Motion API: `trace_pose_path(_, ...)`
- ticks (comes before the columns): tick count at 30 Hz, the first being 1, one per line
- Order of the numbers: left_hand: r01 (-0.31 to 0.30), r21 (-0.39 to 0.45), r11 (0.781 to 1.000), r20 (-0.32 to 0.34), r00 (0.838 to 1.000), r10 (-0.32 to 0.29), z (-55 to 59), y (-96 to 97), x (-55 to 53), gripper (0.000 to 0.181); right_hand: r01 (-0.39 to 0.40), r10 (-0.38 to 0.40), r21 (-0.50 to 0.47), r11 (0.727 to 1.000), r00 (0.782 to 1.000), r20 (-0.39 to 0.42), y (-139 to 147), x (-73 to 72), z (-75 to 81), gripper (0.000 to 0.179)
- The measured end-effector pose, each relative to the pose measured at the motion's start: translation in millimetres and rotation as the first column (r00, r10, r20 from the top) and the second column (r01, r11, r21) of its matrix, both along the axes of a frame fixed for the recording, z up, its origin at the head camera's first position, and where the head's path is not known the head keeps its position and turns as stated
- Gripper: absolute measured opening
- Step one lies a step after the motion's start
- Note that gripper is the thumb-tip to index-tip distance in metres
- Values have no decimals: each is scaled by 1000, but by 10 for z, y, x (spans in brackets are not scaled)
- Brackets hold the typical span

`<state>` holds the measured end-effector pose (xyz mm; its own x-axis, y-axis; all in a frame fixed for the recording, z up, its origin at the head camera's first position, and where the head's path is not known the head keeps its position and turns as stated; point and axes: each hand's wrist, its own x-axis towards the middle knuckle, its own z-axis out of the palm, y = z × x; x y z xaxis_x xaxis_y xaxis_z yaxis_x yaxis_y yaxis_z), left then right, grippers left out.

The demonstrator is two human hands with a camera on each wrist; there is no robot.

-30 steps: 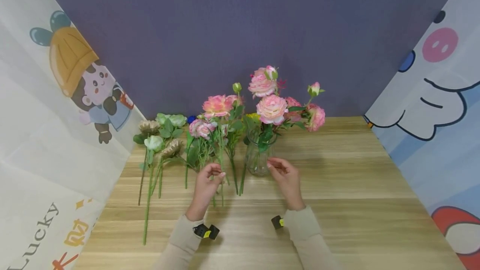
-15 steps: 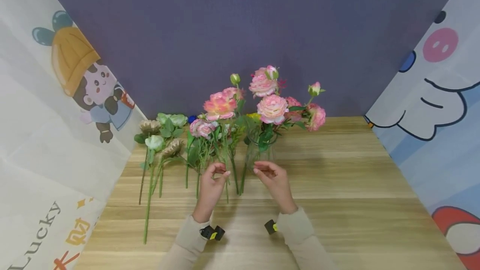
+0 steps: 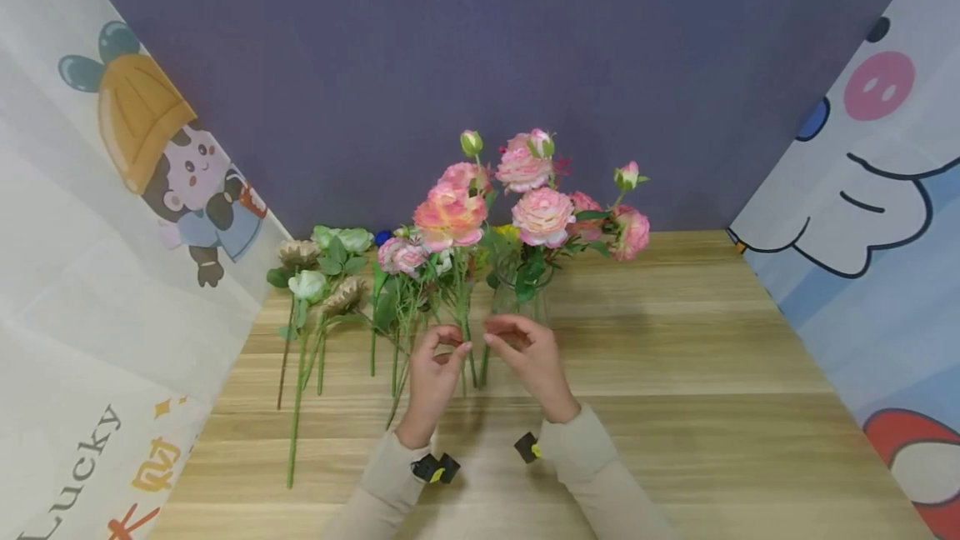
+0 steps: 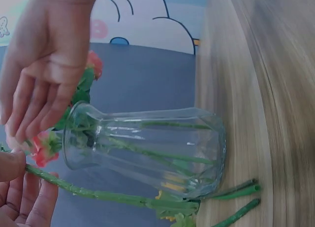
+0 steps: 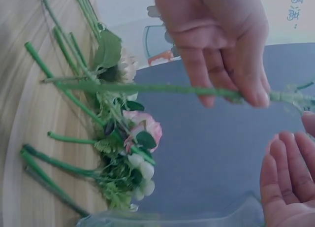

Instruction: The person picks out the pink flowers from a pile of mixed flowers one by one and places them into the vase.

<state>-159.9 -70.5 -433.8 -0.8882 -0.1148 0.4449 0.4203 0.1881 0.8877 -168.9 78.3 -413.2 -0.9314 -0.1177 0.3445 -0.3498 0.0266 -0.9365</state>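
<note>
My left hand (image 3: 437, 377) pinches the green stem (image 5: 157, 89) of a pink-orange artificial peony (image 3: 450, 219) between thumb and fingers. The stem hangs downward, its lower end just left of the vase in the head view. Facing it, my right hand (image 3: 528, 361) is close to the stem, fingers loosely bent and apart from the thumb, with nothing in it. Behind that hand stands a clear glass vase (image 4: 147, 153) bearing several pink peonies (image 3: 543, 217), their stems visible through the glass. The left wrist view shows the right hand (image 4: 49, 64) beside the vase's mouth.
On the wooden table (image 3: 675, 423), left of the vase, lie pale green flowers (image 3: 308, 286), brownish flowers (image 3: 345, 297) and small pink flowers (image 3: 402, 256), stems toward the front. A dark grey panel (image 3: 450, 48) closes the back; printed cartoon sheets (image 3: 45, 215) flank the sides.
My left hand has moved right with the peony, whose bloom now leans nearer the vase's flowers. My right hand has moved left from beside the vase toward the left hand.
</note>
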Motion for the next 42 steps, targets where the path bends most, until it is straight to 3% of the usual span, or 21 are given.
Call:
trace_pose_path(6, -17, -43, 999, -47, 999, 15, -24, 71, 8, 14, -39, 39, -42, 998, 999, -4, -56, -36, -54, 26)
trace_pose_path(10, -5, -52, 999, -63, 998, 1, -47, 111, 16, 15, -29, 30, -74, 997, 999, 20, -79, -79, -154, 28)
trace_pose_path(16, 0, -99, 995, -145, 989, -15, -59, 149, 27, 16, -6, 10, -121, 993, 999, 32, -84, -73, -155, 28)
trace_pose_path(22, -21, -125, 992, -143, 990, 3, -35, 180, 46, 17, 16, -15, -172, 985, 1000, 7, -85, -80, -140, 25)
trace_pose_path(30, -31, -107, 994, -113, 993, 19, -307, 164, -84, 20, 13, -16, -155, 988, 1000, -20, -73, -69, -130, 24)
trace_pose_path(34, -7, -96, 995, -130, 992, -6, -365, 135, -106, 17, 13, -15, -129, 992, 1000, -10, -57, -54, -116, 24)
trace_pose_path(41, 68, -101, 993, -120, 990, -80, -26, 134, 37, 14, 28, -28, -140, 990, 1000, 3, -41, -23, -96, 25)
trace_pose_path(42, 75, -102, 992, -127, 988, -88, -28, 131, 36, 14, 31, -31, -147, 989, 1000, 3, -41, -19, -95, 25)
